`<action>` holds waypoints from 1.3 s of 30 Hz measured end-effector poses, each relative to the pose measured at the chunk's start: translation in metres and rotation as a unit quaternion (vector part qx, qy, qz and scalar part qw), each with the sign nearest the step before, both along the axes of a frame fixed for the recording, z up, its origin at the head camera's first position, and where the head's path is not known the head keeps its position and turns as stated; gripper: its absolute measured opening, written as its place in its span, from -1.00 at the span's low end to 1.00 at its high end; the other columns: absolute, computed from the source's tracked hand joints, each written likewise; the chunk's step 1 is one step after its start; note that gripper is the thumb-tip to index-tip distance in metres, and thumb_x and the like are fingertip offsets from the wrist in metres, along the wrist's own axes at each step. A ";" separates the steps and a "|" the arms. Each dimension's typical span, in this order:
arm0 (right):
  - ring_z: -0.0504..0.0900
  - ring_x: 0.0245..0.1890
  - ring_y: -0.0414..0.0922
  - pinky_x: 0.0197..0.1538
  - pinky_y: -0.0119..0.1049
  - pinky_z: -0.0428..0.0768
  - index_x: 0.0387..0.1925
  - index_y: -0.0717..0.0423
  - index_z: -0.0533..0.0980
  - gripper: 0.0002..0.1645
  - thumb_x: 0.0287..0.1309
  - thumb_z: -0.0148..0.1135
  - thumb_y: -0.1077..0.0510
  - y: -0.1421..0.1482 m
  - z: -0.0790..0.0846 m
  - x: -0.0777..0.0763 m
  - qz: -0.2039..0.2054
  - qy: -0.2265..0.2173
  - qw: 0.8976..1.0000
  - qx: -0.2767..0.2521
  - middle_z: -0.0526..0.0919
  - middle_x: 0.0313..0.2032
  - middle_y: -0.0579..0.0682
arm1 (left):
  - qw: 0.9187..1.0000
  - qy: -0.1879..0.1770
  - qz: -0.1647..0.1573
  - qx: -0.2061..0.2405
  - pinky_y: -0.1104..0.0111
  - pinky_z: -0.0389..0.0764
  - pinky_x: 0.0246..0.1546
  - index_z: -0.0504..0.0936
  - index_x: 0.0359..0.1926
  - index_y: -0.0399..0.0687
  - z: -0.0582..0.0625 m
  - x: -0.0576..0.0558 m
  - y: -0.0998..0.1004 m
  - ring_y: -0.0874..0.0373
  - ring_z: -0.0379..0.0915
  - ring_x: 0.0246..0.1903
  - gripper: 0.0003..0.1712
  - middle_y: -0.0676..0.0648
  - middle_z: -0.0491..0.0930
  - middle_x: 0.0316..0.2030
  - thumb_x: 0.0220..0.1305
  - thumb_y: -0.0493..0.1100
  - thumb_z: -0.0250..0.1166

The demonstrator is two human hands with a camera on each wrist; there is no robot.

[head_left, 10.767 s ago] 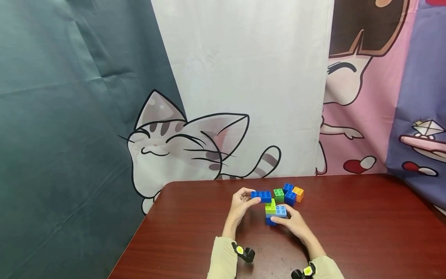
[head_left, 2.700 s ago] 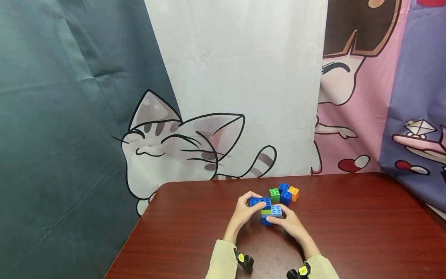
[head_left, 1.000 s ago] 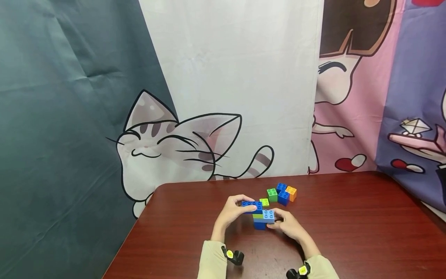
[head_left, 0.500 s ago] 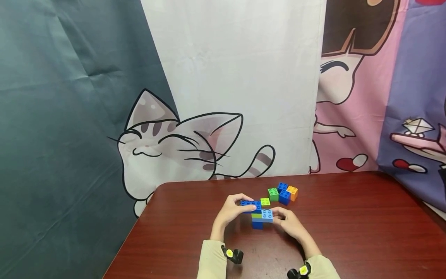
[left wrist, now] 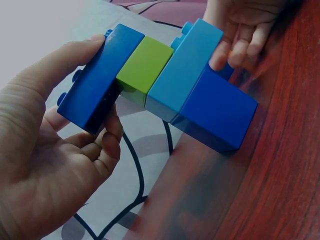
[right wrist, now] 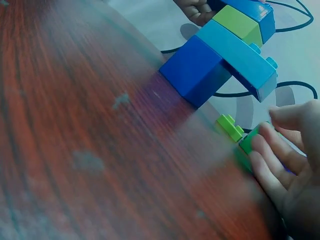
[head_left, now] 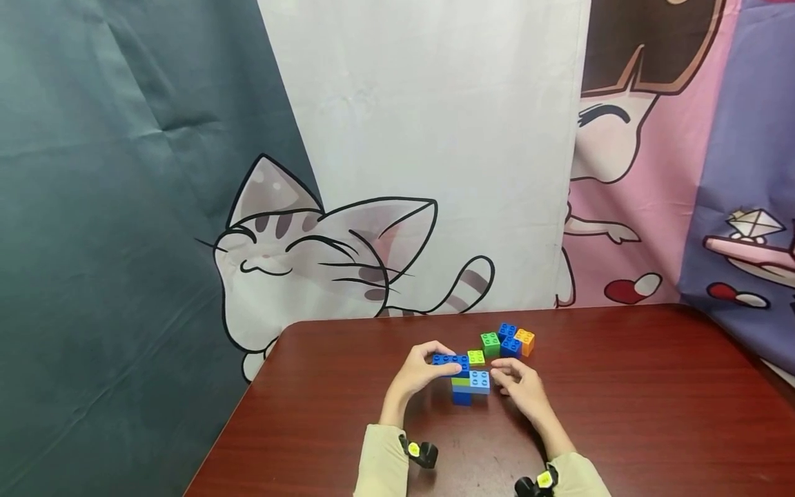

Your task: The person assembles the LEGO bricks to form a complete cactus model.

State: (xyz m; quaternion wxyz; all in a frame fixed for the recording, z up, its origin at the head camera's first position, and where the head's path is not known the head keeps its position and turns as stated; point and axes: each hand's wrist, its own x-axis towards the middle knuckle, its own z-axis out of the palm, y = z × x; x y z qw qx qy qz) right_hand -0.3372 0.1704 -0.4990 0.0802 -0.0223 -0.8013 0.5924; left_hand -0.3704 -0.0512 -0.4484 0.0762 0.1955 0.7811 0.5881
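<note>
My left hand [head_left: 413, 376] pinches a long dark blue building brick [head_left: 444, 366], thumb on its near side. Below that brick sits a lime green brick [left wrist: 146, 66], then a light blue brick [head_left: 480, 388], then a dark blue brick [head_left: 462, 398] at the bottom, standing on the table. The top brick juts out to the left, the light blue one to the right. Just right of the stack, my right hand [head_left: 524, 392] is apart from it, fingers loosely bent and holding nothing. In the right wrist view its fingers overlap a green brick [right wrist: 248, 140].
Behind the stack lies a small lime green brick [head_left: 475, 357]. Further back are a green brick [head_left: 490, 344], two dark blue bricks [head_left: 511, 346] and an orange brick [head_left: 525, 341], grouped on the brown wooden table [head_left: 646, 400]. A printed cloth [head_left: 497, 138] hangs behind.
The left hand has lowered the long blue brick onto the stack, and the stack has shifted slightly left. The right hand has let go of the stack and moved off to the right and back.
</note>
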 end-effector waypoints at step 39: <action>0.26 0.24 0.21 0.07 -0.37 0.53 0.34 0.18 0.28 -0.24 0.15 0.35 0.14 0.019 -0.006 -0.020 -0.220 0.052 0.974 0.013 0.37 0.26 0.29 | 1.000 -0.007 -0.005 0.013 0.32 0.64 -0.10 0.64 -0.12 -0.26 -0.002 0.000 0.003 0.18 0.53 -0.26 -0.71 -0.26 0.62 -0.11 0.18 -0.18 0.39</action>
